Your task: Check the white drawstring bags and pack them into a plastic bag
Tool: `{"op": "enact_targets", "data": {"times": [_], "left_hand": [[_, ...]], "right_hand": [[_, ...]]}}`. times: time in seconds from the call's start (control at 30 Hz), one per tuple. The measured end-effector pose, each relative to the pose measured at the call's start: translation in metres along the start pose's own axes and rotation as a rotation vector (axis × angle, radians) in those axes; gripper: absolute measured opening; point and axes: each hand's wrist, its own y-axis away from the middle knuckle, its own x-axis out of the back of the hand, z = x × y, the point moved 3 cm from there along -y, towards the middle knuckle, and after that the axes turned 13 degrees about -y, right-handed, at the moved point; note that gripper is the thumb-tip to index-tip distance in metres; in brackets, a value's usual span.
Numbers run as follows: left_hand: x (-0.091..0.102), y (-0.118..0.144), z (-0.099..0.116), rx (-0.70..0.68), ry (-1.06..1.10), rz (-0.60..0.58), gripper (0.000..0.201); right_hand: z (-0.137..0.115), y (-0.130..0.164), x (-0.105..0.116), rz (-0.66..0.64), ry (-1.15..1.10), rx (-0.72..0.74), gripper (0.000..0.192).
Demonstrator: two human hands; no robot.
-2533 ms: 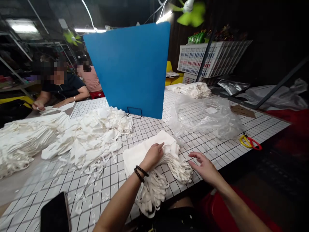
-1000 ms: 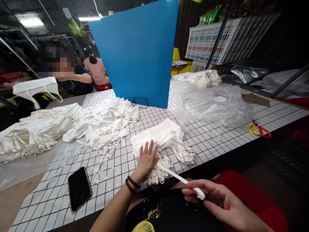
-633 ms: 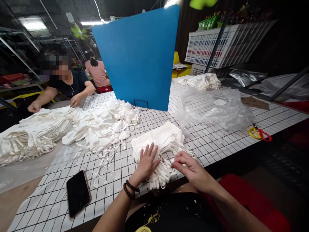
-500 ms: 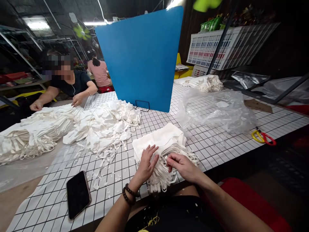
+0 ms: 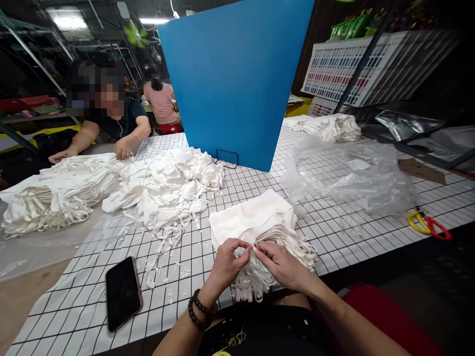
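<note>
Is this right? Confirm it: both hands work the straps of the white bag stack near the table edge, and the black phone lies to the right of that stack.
One detail is off. The head view shows the black phone left of the white bag stack, not right. Both the left hand and right hand do work its straps.

Head camera looks down, close, perhaps distorted

White cloth bags [image 5: 256, 217] on a black-gridded white table [image 5: 334, 237]; blue divider [image 5: 237, 79]; seemingly yellow-and-red scissors [image 5: 429, 223].
</note>
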Motion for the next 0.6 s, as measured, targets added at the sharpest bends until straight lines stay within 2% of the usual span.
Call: {"op": "enact_targets", "data": {"times": [0.1,0.17,0.23,0.3,0.4,0.5,0.6], "left_hand": [[-0.001,-0.001,0.002,0.008,-0.057,-0.028,0.006],[-0.003,-0.003,0.003,-0.047,-0.093,-0.049,0.005],[-0.003,-0.006,0.002,-0.115,-0.150,-0.013,0.004],[-0.003,-0.012,-0.004,-0.156,-0.242,0.084,0.011],[-0.005,-0.024,-0.018,-0.160,-0.378,0.191,0.032],[-0.012,-0.035,-0.031,-0.164,-0.429,0.160,0.032],[-0.018,-0.040,-0.036,-0.180,-0.437,0.121,0.025]], "right_hand": [[0.008,0.002,0.002,0.080,0.000,-0.087,0.027],[0.015,0.001,0.003,0.145,0.001,-0.118,0.023],[0.023,-0.004,0.004,0.200,-0.043,-0.120,0.021],[0.034,-0.013,0.004,0.247,-0.200,-0.166,0.020],[0.053,-0.032,-0.004,0.265,-0.610,-0.355,0.018],[0.063,-0.050,-0.015,0.254,-0.916,-0.526,0.014],[0.067,-0.062,-0.021,0.298,-0.986,-0.589,0.013]]}}
